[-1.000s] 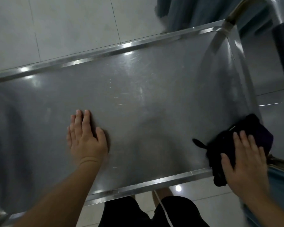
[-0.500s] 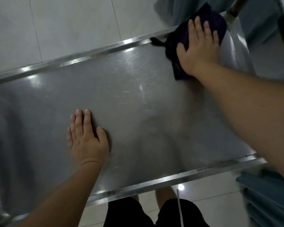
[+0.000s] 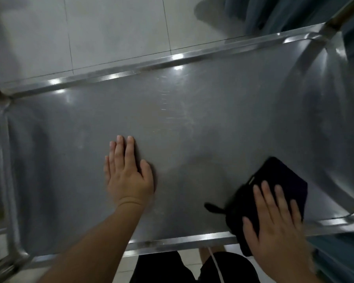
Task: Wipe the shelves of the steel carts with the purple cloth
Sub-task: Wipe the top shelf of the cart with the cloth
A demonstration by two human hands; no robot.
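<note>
On the steel shelf (image 3: 213,129), left of centre, the left hand (image 3: 129,176) lies flat with straight fingers, holding nothing. At the near right edge, the right hand (image 3: 274,217) presses flat-fingered on the purple cloth (image 3: 274,176) beneath it.

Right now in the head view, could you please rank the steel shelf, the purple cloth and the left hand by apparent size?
1. Steel shelf, by far the largest.
2 and 3. Purple cloth and left hand look alike; the right hand covers part of the cloth, so unranked.
</note>
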